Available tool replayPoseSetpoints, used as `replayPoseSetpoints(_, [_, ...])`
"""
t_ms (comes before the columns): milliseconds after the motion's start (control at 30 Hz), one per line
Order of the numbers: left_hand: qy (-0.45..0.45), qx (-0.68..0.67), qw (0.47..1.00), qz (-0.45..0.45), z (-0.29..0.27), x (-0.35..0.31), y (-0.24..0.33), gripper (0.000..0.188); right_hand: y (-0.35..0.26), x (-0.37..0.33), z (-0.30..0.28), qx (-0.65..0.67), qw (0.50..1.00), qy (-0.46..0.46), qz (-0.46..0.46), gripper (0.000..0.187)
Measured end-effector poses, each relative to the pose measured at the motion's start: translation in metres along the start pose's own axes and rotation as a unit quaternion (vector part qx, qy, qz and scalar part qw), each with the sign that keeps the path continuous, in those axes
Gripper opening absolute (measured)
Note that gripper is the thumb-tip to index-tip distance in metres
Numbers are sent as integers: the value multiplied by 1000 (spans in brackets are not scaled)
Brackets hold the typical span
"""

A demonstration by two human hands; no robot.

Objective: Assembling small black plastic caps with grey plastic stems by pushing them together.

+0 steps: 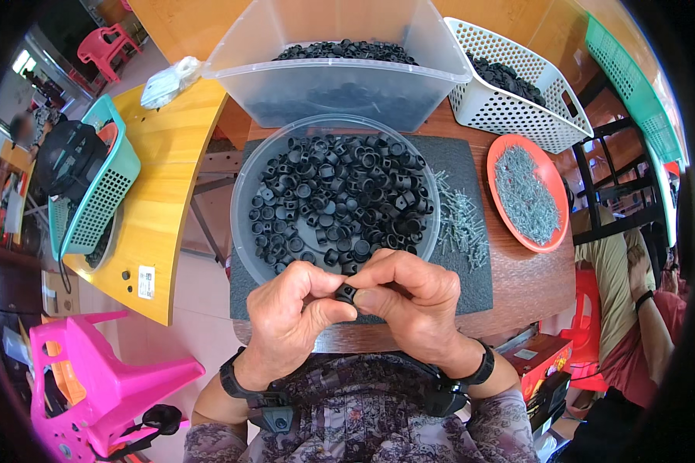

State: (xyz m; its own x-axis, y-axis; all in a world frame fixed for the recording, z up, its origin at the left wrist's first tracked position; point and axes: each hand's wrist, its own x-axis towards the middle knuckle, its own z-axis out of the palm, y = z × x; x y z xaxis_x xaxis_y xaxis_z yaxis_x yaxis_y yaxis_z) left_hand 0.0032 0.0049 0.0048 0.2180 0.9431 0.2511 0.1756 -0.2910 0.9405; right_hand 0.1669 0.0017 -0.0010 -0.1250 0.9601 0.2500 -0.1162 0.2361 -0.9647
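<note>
Both hands meet in front of the round clear tub (pixel 243 197), pinching one small black plastic part (pixel 346 292) between thumbs and forefingers. My left hand (pixel 289 316) grips it from the left, my right hand (pixel 413 305) from the right. A hole shows in the part's face; the fingertips cover the rest of it. Many similar black parts (pixel 340 197) fill the tub just beyond my hands. To the right of the tub, loose silver screws (pixel 459 220) lie on the dark foam mat (pixel 471 293).
An orange-red plate (pixel 493 208) of small metal pieces sits at the right. Behind the tub stand a clear bin (pixel 340 85) and a white perforated basket (pixel 510 123), both holding black parts. A teal basket (pixel 104 201) rests on the left table; another person sits at far right.
</note>
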Motion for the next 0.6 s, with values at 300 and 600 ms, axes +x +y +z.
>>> replayPoseSetpoints(300, [-20, 75, 990, 115, -2, 4, -10, 36, -2, -2, -1, 5, 1000, -19, 1, 15])
replayPoseSetpoints(600, [-10, 106, 962, 250, 4, 0, -6, 31, -11, -12, -12, 99, 989, -79, 75, 6])
